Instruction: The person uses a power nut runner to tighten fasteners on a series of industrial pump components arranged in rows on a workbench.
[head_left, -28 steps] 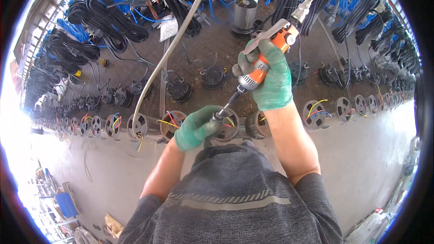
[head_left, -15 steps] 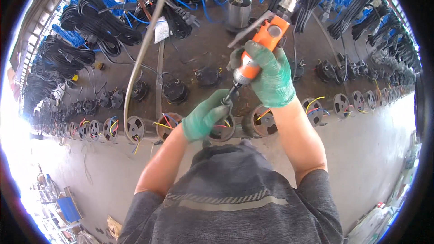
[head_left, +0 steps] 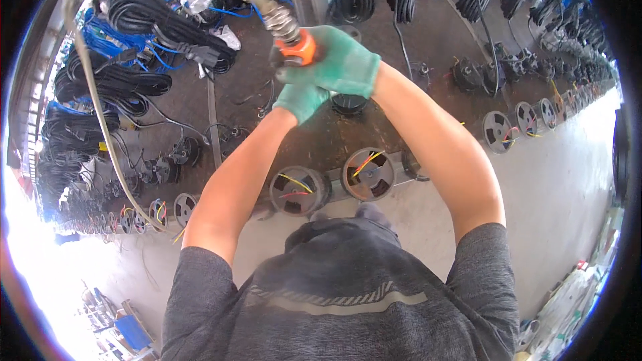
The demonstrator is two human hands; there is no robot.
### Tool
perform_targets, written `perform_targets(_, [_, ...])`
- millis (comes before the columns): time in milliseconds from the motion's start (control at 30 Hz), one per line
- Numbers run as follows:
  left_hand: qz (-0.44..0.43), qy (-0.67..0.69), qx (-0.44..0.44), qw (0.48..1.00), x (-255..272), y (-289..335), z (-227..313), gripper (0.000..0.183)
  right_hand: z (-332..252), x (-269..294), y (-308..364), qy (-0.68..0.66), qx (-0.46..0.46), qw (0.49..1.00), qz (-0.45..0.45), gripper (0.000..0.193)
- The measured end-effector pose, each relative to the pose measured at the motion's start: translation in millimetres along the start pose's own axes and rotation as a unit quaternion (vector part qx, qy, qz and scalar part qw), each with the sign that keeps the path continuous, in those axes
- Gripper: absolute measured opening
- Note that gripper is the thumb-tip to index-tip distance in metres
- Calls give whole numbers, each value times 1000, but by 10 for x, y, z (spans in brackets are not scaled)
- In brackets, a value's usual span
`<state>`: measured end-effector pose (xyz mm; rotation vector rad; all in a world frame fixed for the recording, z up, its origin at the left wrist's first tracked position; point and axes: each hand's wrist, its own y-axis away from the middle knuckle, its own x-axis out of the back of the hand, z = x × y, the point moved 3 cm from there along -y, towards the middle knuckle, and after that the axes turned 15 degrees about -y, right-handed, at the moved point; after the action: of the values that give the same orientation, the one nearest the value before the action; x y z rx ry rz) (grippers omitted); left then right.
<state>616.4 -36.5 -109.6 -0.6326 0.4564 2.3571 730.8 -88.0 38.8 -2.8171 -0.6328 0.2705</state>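
Orange tool (head_left: 302, 49) swung left, clamped in right hand (head_left: 344, 62); left hand (head_left: 301, 102) (partly hidden), I can't tell.

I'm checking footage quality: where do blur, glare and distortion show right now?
Head view: blur softens the right hand on the orange tool; head view, left rim: glare burns detail out to white; head view, towards the sides: the lens bends the table's front edge into a curve.

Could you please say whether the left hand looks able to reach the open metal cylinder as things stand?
Probably not directly: the right hand and orange air tool appear between the left hand and the metal cylinder.
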Motion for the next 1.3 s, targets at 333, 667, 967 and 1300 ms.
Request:
perform_targets(333, [6, -660, 35, 751, 373, -445, -137, 40, 817, 506, -500, 28, -80, 996, -17, 43])
perform_targets(667, [195, -650, -10, 734, 754, -561, -350, 29, 996, 593, -797, 52, -111, 989, -85, 41])
perform_targets(967, [261, -591, 13, 763, 439, -582, -368, 35, 1180, 703, -943, 76, -125, 984, -102, 49])
perform_targets(1300, [315, -691, -44, 649, 363, -686, -578, 31, 1132, 741, -937, 91, -153, 967, -180, 43])
